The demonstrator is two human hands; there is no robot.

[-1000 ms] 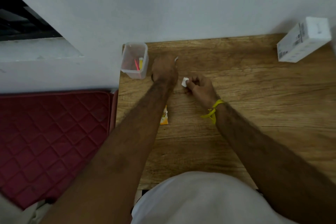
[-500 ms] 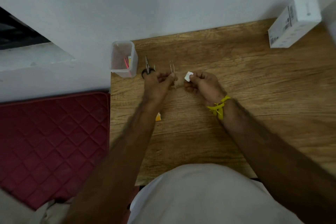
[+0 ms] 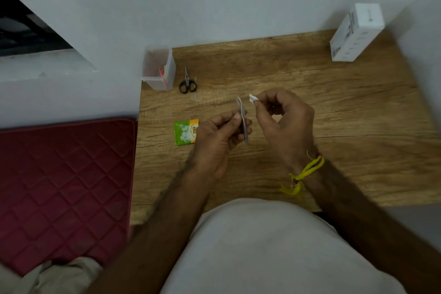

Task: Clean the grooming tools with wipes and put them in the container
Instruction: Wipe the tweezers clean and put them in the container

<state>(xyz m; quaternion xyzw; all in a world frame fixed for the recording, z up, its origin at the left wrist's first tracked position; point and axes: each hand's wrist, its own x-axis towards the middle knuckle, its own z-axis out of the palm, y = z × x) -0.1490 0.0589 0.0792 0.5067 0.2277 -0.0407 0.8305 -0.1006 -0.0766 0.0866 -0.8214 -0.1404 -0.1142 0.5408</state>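
My left hand (image 3: 219, 136) grips a slim metal tweezers (image 3: 243, 118) upright above the wooden table (image 3: 310, 107). My right hand (image 3: 284, 119) pinches a small folded white wipe (image 3: 252, 98) just right of the tweezers' tip, not touching it. A clear plastic container (image 3: 158, 68) with red and yellow sticks inside stands at the table's far left corner. Small black-handled scissors (image 3: 187, 82) lie right of it, with a thin pale tool (image 3: 195, 87) beside them.
A green and orange wipe sachet (image 3: 185, 132) lies on the table left of my left hand. A white box (image 3: 356, 32) stands at the far right by the wall. A red quilted mat (image 3: 62, 188) lies left of the table.
My left hand has picked the tweezers up from near the scissors and drawn them toward me. My right hand with the wipe came along beside it. The sachet is now uncovered.
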